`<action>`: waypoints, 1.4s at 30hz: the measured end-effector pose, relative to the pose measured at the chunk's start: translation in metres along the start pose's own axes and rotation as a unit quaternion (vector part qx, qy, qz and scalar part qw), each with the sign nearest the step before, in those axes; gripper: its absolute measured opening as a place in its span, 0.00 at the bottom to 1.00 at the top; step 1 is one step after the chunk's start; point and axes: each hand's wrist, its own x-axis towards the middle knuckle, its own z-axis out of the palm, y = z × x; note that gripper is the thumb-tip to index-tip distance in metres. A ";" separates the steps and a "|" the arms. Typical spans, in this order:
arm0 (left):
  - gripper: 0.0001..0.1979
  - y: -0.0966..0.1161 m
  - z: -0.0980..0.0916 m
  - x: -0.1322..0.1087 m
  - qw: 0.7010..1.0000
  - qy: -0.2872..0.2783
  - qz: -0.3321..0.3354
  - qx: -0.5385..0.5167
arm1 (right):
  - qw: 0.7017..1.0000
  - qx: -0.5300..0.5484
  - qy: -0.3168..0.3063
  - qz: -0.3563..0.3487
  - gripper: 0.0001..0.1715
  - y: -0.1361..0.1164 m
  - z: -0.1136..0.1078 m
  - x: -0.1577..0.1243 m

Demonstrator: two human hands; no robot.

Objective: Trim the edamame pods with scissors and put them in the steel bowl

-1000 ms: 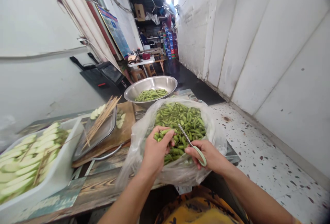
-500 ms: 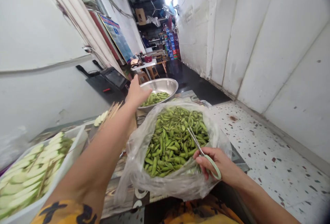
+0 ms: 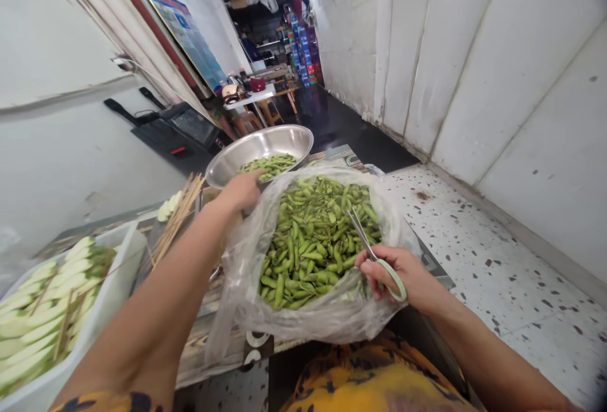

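A clear plastic bag, its mouth rolled wide, is full of green edamame pods. My right hand is closed on scissors with pale green handles at the bag's right edge, their narrow blades pointing up and left over the pods. Beyond the bag stands a steel bowl holding more pods. My left hand is between the bowl's near rim and the bag's left edge. Its index finger is stretched toward the bowl; the other fingers are partly hidden, and no held pod shows.
At the left, a white tub holds pale green slices on sticks. Bare wooden skewers lie beside it, near more slices. A black case leans by the left wall. Speckled floor runs along the right wall.
My left hand has come down from above the bowl, back toward the bag's left edge, its spread fingers drawn in. My right hand still holds the scissors. The view has tilted down.
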 end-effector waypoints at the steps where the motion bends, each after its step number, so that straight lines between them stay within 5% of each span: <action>1: 0.26 0.008 -0.009 -0.007 1.000 0.016 0.005 0.010 | 1.000 -0.001 0.004 0.002 0.21 0.000 0.000 0.000; 4: 0.23 0.049 -0.029 -0.044 0.991 0.095 0.083 0.040 | 1.000 -0.002 0.018 -0.003 0.21 0.002 -0.001 0.001; 8: 0.17 0.110 -0.009 -0.095 0.930 -0.085 0.357 0.036 | 1.000 0.001 0.025 -0.019 0.20 0.006 -0.001 0.001; 11: 0.12 0.129 0.022 -0.109 0.910 -0.109 0.399 0.027 | 1.000 -0.011 0.017 -0.024 0.19 0.006 0.000 -0.003; 14: 0.09 0.126 0.038 -0.109 0.918 -0.124 0.365 -0.091 | 0.999 -0.036 0.007 -0.016 0.19 0.005 0.000 -0.008; 17: 0.09 0.123 0.036 -0.115 0.911 -0.125 0.225 -0.322 | 0.997 -0.078 -0.008 -0.004 0.20 0.004 0.002 -0.012; 20: 0.09 0.128 0.033 -0.131 0.843 -0.119 0.039 -0.523 | 0.989 -0.148 -0.014 -0.013 0.21 0.003 0.002 -0.013; 23: 0.10 0.135 0.034 -0.145 0.780 -0.107 -0.059 -0.613 | 0.974 -0.222 -0.021 -0.032 0.21 0.000 0.003 -0.015; 26: 0.11 0.138 0.034 -0.151 0.771 -0.130 -0.060 -0.620 | 0.960 -0.273 -0.027 -0.057 0.20 -0.005 0.004 -0.015; 31: 0.12 0.138 0.026 -0.152 0.816 -0.155 -0.006 -0.556 | 0.947 -0.313 -0.031 -0.072 0.22 -0.012 0.005 -0.013; 36: 0.11 0.139 0.021 -0.151 0.826 -0.150 0.001 -0.543 | 0.938 -0.339 -0.009 -0.079 0.22 -0.013 0.006 -0.011; 42: 0.09 0.137 0.030 -0.144 0.783 -0.141 -0.053 -0.604 | 0.976 -0.217 -0.007 -0.014 0.22 -0.007 0.005 -0.008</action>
